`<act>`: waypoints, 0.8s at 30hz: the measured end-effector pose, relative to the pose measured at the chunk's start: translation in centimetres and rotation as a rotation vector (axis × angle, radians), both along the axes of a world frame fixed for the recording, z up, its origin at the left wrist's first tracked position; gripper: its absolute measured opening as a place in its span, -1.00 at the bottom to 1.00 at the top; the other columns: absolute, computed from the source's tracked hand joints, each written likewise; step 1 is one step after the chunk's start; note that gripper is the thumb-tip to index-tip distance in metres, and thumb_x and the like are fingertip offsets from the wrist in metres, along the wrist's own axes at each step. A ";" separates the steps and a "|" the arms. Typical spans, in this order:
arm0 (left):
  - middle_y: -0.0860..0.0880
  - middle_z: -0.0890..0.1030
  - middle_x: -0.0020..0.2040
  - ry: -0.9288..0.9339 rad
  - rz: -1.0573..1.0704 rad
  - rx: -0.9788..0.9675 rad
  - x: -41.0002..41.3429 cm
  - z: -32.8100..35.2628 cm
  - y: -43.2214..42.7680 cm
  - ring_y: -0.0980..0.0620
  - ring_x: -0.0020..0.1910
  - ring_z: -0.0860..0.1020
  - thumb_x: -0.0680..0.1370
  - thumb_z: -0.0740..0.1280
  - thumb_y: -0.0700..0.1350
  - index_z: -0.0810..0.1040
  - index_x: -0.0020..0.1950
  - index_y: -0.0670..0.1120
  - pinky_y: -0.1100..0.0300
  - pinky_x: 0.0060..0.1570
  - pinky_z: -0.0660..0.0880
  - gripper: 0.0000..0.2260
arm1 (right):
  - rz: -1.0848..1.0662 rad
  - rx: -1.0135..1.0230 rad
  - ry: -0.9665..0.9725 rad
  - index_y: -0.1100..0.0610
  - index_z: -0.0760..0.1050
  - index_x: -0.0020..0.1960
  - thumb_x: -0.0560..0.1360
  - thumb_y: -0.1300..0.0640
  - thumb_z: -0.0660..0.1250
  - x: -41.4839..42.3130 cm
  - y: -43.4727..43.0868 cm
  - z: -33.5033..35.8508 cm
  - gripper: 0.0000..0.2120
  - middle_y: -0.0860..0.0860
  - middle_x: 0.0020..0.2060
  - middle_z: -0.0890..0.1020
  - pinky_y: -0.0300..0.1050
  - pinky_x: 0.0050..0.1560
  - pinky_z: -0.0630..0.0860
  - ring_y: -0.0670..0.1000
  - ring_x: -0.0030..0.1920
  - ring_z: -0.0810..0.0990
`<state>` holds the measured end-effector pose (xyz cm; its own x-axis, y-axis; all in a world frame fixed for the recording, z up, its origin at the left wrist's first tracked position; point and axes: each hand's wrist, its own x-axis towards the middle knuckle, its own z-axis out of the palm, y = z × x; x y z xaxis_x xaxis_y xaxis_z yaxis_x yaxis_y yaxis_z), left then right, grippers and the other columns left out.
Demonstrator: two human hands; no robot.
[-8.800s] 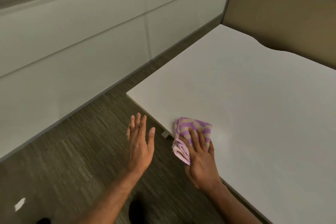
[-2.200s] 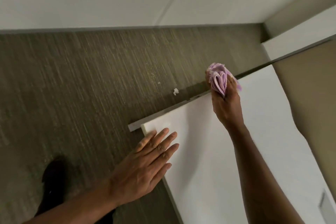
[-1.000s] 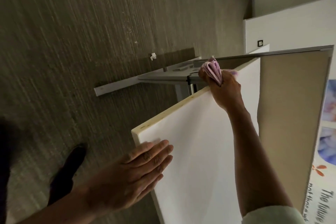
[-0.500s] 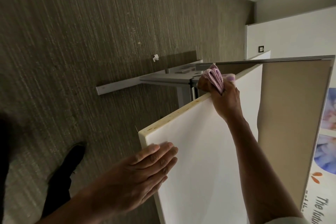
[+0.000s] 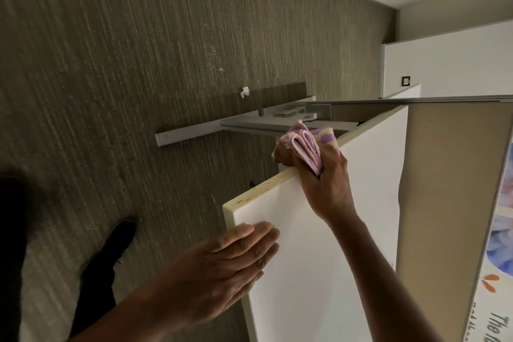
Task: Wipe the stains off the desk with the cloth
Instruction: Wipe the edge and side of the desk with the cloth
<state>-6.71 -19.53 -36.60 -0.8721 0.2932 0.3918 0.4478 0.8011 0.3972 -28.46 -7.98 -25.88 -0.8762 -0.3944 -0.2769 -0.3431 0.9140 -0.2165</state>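
Note:
The view is tilted sideways. The white desk [image 5: 319, 244] has a pale side edge with small brownish stains near its corner. My right hand [image 5: 324, 183] grips a folded pink and purple striped cloth [image 5: 306, 144] and presses it over that side edge, thumb wrapped below the edge. My left hand [image 5: 222, 269] lies flat, fingers together, on the desktop just inside the near corner and holds nothing.
A beige partition [image 5: 449, 203] closes the desk's far side. The grey metal desk foot [image 5: 200, 133] lies on the brown carpet, with a white paper scrap [image 5: 244, 91] beyond it. My dark shoe [image 5: 116, 241] is on the floor beside the corner.
Over the last second my right hand slid the cloth along the desk's side edge toward the near corner. My left hand stayed flat on the corner.

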 end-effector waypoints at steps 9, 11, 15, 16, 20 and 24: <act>-0.19 0.11 0.66 0.012 -0.009 0.033 -0.1 -0.3 0.3 -0.16 0.66 0.02 0.75 0.05 0.04 0.12 0.64 -0.18 -0.07 0.63 -0.17 -0.48 | 0.127 -0.101 -0.020 -0.14 0.44 0.26 0.59 -0.10 0.23 6.5 -3.3 0.2 -0.74 -0.34 0.08 0.49 0.20 0.13 0.51 -0.34 0.13 0.44; -0.20 0.17 0.63 0.018 -0.029 0.052 -0.3 -0.2 0.2 -0.21 0.65 0.05 0.74 0.08 0.03 0.16 0.63 -0.17 -0.09 0.63 -0.13 -0.50 | 0.149 -0.137 -0.048 -0.12 0.46 0.26 0.60 -0.12 0.21 7.6 -3.9 0.2 -0.73 -0.23 0.10 0.58 0.13 0.19 0.47 -0.30 0.15 0.48; -0.09 0.36 0.56 0.000 -0.088 0.138 -0.4 -0.2 -0.1 -0.14 0.60 0.21 0.71 0.14 0.02 0.34 0.54 -0.11 -0.05 0.62 -0.01 -0.58 | 0.232 -0.193 -0.088 0.01 0.56 0.22 0.59 -0.05 0.24 9.1 -4.8 0.3 -0.73 -0.17 0.07 0.62 0.12 0.22 0.43 -0.14 0.10 0.55; -0.06 0.39 0.55 -0.003 -0.098 0.149 -0.4 -0.3 0.0 -0.12 0.59 0.23 0.72 0.11 0.02 0.34 0.53 -0.10 -0.04 0.61 -0.01 -0.59 | 0.248 -0.199 -0.099 0.00 0.55 0.22 0.59 -0.04 0.26 9.3 -5.0 0.4 -0.74 -0.16 0.07 0.62 0.14 0.21 0.43 -0.12 0.10 0.55; 0.00 0.50 0.48 -0.020 -0.111 0.161 -0.1 -0.7 0.3 -0.04 0.54 0.32 0.74 -0.05 0.00 0.34 0.51 -0.07 -0.02 0.60 -0.04 -0.61 | 0.281 -0.198 -0.156 0.01 0.56 0.24 0.62 -0.09 0.27 9.4 -5.0 0.6 -0.72 -0.15 0.10 0.63 0.18 0.23 0.42 -0.11 0.14 0.54; -0.03 0.56 0.43 -0.011 -0.100 0.158 -0.1 -0.8 0.5 -0.09 0.50 0.33 0.76 -0.09 -0.03 0.38 0.47 -0.10 -0.04 0.62 -0.09 -0.60 | 0.336 -0.173 -0.205 0.07 0.58 0.27 0.62 -0.10 0.26 8.6 -4.3 0.8 -0.65 -0.10 0.16 0.63 0.22 0.25 0.41 -0.05 0.22 0.53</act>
<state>-6.83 -19.01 -37.40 -0.8462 0.3144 0.4303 0.5170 0.6799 0.5200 -19.81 -12.31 -25.05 -0.6248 -0.7046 -0.3363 -0.5497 0.7029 -0.4514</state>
